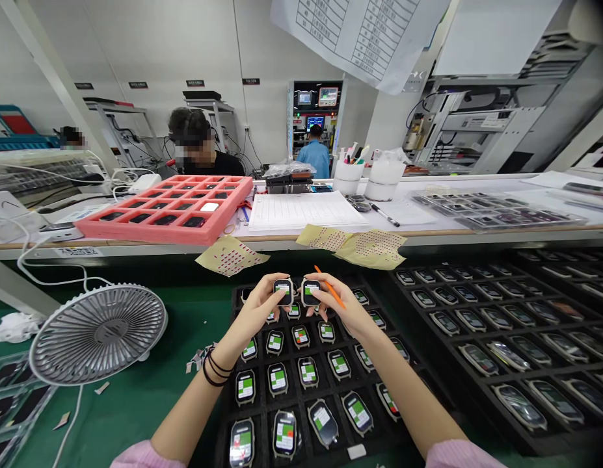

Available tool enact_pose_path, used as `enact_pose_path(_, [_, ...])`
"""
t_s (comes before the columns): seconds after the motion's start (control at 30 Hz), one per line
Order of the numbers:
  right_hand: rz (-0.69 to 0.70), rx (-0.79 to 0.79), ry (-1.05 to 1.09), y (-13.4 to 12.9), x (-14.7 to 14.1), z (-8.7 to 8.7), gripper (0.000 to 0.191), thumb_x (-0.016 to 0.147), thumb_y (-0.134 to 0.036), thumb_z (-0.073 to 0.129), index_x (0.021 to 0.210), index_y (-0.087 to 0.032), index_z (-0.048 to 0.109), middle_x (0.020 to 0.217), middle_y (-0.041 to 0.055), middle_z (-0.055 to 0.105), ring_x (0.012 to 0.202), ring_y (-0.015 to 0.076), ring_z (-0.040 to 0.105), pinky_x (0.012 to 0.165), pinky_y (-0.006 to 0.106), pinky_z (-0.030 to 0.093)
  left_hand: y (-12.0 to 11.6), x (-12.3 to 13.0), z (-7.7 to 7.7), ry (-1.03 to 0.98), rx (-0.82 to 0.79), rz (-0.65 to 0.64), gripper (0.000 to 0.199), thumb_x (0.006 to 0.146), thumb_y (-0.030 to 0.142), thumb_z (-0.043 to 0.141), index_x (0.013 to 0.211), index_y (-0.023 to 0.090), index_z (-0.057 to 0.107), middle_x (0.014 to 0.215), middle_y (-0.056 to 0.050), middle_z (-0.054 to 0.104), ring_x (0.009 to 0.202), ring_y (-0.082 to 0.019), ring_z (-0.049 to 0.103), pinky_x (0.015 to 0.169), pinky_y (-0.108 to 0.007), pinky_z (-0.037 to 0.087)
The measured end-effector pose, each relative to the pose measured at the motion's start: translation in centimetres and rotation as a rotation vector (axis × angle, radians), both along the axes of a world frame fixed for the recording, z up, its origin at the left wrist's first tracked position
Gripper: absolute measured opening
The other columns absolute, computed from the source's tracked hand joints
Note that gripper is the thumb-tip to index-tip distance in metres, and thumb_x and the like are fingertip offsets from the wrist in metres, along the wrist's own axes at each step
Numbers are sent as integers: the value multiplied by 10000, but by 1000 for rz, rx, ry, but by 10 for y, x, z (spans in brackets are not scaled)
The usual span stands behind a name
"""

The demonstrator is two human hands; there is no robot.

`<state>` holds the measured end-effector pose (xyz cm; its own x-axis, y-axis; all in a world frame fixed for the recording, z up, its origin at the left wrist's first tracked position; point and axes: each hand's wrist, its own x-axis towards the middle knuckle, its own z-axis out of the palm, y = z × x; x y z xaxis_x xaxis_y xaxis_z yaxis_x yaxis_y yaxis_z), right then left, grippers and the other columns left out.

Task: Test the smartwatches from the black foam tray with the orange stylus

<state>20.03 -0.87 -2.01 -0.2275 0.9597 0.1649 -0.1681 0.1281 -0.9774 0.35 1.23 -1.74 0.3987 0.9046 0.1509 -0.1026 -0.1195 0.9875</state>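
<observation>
Above a black foam tray (294,364), my left hand (268,296) grips a smartwatch body (283,290), its thumb on the lit screen. Close beside it, my right hand (337,302) pinches a second smartwatch body (311,291) and also carries a thin orange stick (330,286) between its fingers. Neither watch has a strap that I can see. Rows of similar watches fill the tray's pockets below, such as one watch (308,370) with a green and white screen. A few screens show a red or orange patch.
A second black tray (457,338) of watches lies to the right. On the left stands a white fan (99,335) on the green mat. The shelf ahead bears a pink foam tray (208,224), paper sheets (306,209) and a pen (385,215). Yellow sticker sheets (233,255) hang from its edge.
</observation>
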Motion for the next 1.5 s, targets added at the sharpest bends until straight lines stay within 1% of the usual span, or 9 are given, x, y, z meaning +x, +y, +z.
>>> enact_pose_path(0.2, [-30, -6, -14, 2, 1, -2, 288, 798, -344, 656, 1043, -211, 581, 834, 23, 638, 525, 120, 628, 369, 198, 399, -2, 0, 4, 12, -38, 2, 398, 837, 450, 570, 1138, 194, 528, 866, -35, 579, 651, -131, 594, 462, -194, 424])
enact_pose_path(0.4, [8, 9, -25, 2, 1, -3, 366, 777, -319, 675, 1109, -224, 551, 1012, 63, 633, 622, 148, 668, 368, 193, 408, -1, 1, 0, 15, 1, 0, 473, 768, 384, 674, 1167, 202, 497, 1021, -78, 592, 697, -134, 595, 455, -180, 414])
enact_pose_path(0.53, [17, -3, -40, 2, -1, -2, 429, 739, -331, 712, 1120, -228, 544, 1083, 71, 611, 655, 150, 674, 362, 183, 414, 0, 1, -2, 19, 8, 1, 488, 761, 372, 685, 1174, 201, 488, 1035, -84, 593, 708, -142, 602, 469, -185, 416])
enact_pose_path(0.63, [3, -10, -38, 2, -1, -2, 404, 737, -347, 711, 1089, -219, 561, 1018, 63, 629, 613, 146, 666, 348, 187, 398, 0, 0, 0, 23, 2, 13, 441, 778, 400, 662, 1137, 189, 518, 982, -69, 594, 650, -126, 591, 465, -196, 408])
enact_pose_path(0.83, [-38, -22, -30, 4, 0, -5, 247, 804, -351, 648, 1006, -215, 612, 767, 21, 642, 494, 138, 630, 354, 211, 361, -6, 0, 9, 67, -38, 5, 328, 807, 439, 616, 1022, 192, 595, 767, -5, 586, 550, -107, 557, 461, -202, 390])
enact_pose_path(1.03, [-49, -19, -34, 2, 1, -4, 202, 822, -361, 630, 967, -219, 628, 765, 26, 656, 462, 137, 610, 371, 228, 343, -11, 1, 16, 68, -77, 41, 306, 803, 449, 612, 951, 181, 620, 754, -10, 605, 561, -116, 544, 480, -216, 416])
enact_pose_path(1.13, [-43, -16, -27, 2, 1, -5, 200, 825, -357, 627, 968, -217, 627, 745, 17, 642, 460, 130, 611, 372, 219, 339, -8, 1, 12, 76, -60, 36, 306, 818, 451, 590, 965, 184, 616, 726, -4, 606, 533, -111, 545, 464, -208, 386])
enact_pose_path(1.33, [-53, -24, -20, 5, -1, -7, 265, 798, -379, 640, 994, -203, 616, 767, 23, 640, 472, 130, 617, 359, 209, 353, -1, 1, 3, 45, -40, -6, 379, 812, 471, 586, 1057, 182, 577, 774, -7, 601, 559, -112, 566, 465, -204, 395])
enact_pose_path(1.5, [-64, -24, -29, 6, -2, -8, 330, 739, -339, 700, 1024, -207, 597, 866, 35, 644, 521, 131, 636, 353, 195, 364, 1, 0, -2, 32, -11, -13, 416, 804, 437, 609, 1133, 193, 537, 901, -38, 597, 650, -127, 600, 476, -199, 409])
